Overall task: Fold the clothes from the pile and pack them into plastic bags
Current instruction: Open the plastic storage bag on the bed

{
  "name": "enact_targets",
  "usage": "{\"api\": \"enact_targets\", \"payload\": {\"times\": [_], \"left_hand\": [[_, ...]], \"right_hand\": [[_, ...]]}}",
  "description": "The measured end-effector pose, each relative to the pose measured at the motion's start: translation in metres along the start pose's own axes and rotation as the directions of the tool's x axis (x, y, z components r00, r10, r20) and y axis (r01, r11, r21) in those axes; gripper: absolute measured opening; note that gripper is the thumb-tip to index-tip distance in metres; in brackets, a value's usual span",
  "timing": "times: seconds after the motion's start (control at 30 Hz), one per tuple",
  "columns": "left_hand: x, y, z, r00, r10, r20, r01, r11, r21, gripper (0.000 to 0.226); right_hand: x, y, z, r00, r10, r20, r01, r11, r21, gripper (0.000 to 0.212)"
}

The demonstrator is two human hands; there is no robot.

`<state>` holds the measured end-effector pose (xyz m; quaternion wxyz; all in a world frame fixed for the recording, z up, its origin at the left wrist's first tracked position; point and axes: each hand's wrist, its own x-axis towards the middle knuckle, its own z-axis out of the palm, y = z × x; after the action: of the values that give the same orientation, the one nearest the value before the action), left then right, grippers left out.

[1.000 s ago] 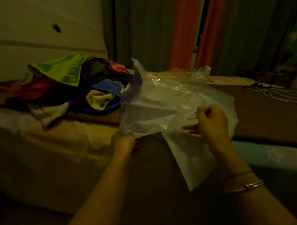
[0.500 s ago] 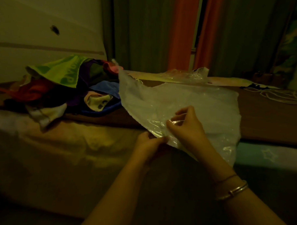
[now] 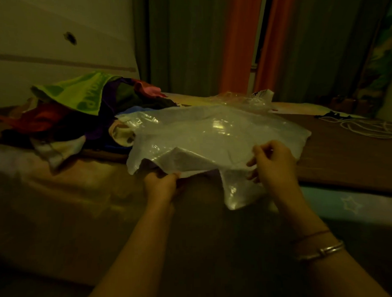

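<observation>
A clear plastic bag is spread out in the air over the bed's near edge, with a whitish folded thing showing faintly through it. My left hand grips the bag's near edge from below. My right hand pinches the same edge farther right. A flap of the bag hangs down between my hands. The pile of clothes, topped by a bright green garment, lies on the bed to the left, just behind the bag.
More crumpled clear plastic lies behind the bag. A white cord is coiled on the brown bed cover at right. Curtains hang behind, and a pale headboard stands at back left.
My hands have moved apart along the bag's near edge. The bag, held up on a slant before, now spreads wide and nearly flat over the bed.
</observation>
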<state>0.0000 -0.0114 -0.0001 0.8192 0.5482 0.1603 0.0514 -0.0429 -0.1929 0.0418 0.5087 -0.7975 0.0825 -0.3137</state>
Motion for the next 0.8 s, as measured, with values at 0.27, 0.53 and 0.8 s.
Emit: {"api": "enact_targets", "payload": {"times": [0.27,0.53,0.8], "left_hand": [[-0.041,-0.007,0.016,0.873,-0.331,0.357,0.352,0.936,0.007,0.035],[-0.037,-0.026,0.032,0.902,-0.200,0.384,0.141,0.974,0.176,0.016],[-0.031,-0.022,0.028,0.920,-0.155,0.359,0.114,0.984,0.133,0.008]], "right_hand": [[-0.012,-0.002,0.026,0.987,-0.162,-0.017,0.162,0.987,0.003,0.012],[-0.022,-0.006,0.028,0.981,-0.109,0.160,0.148,0.954,-0.260,0.021],[-0.021,0.002,0.022,0.950,-0.103,0.294,0.245,0.832,-0.499,0.023]]}}
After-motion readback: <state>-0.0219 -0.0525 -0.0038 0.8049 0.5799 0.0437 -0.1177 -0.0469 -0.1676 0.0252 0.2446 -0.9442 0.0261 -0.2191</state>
